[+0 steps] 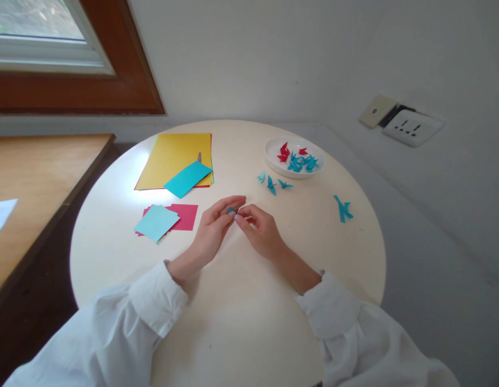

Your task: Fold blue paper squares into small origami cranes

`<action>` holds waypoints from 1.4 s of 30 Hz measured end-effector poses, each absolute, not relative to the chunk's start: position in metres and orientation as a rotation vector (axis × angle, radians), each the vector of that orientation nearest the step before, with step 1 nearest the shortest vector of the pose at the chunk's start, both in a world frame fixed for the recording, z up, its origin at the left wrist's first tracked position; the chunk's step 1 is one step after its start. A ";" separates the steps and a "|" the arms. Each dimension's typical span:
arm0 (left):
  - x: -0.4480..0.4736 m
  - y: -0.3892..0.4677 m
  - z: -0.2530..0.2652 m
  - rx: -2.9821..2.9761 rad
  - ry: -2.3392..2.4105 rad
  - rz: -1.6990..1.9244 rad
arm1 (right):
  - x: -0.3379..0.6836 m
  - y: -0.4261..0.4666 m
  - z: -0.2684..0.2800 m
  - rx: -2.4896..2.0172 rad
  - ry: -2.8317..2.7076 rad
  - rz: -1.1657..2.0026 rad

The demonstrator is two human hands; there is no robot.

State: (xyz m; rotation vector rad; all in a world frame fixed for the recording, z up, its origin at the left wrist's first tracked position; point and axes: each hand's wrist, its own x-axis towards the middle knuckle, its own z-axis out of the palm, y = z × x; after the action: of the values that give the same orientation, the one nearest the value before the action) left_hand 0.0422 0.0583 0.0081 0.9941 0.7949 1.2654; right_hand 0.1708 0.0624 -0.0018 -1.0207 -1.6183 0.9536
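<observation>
A small piece of folded blue paper (pixel 231 210) is pinched between my two hands over the middle of the round table. My left hand (pixel 212 227) grips it from the left with thumb and fingers. From the right, the thumb and fingertips of my right hand (pixel 260 230) close on its other side. Most of the paper is hidden by my fingers. Just beyond my hands lie blue paper cranes (pixel 272 185) and a paler folded piece (pixel 261 177). Behind them, a white plate (pixel 269 157) holds several red and blue paper cranes (pixel 296 162).
Yellow sheets (pixel 172 153) lie at the back left under a blue rectangle of paper (pixel 188 179). Nearer are pale blue squares (pixel 156 223) on red ones (pixel 185 217). Blue paper scraps (pixel 343 208) rest near the right edge of the table (pixel 233 333). A wall socket (pixel 412 128) is at right.
</observation>
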 end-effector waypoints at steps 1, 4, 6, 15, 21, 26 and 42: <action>0.042 0.058 0.009 0.961 0.785 1.251 | 0.171 0.063 -0.002 -1.015 -1.596 0.974; 0.043 0.058 0.010 0.964 0.796 1.197 | 0.172 0.066 -0.003 -1.014 -1.532 1.010; 0.044 0.058 0.010 1.051 0.838 1.169 | 0.173 0.068 -0.003 -1.018 -1.500 1.024; 0.041 0.057 0.007 1.366 0.982 1.113 | 0.172 0.070 -0.005 -0.952 -1.376 1.146; 0.040 0.059 0.005 1.404 1.028 1.101 | 0.173 0.070 -0.006 -0.977 -1.394 1.078; 0.039 0.059 0.005 1.433 1.067 1.063 | 0.174 0.068 -0.003 -1.025 -1.472 0.963; 0.039 0.059 0.007 1.674 0.982 0.901 | 0.183 0.072 -0.001 -1.118 -1.566 0.779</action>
State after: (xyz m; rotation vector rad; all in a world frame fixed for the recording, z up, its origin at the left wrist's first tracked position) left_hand 0.0395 0.0593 0.0074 1.6744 0.9816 0.9008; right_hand 0.1829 0.0722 -0.0011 -1.1183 -1.5659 0.7790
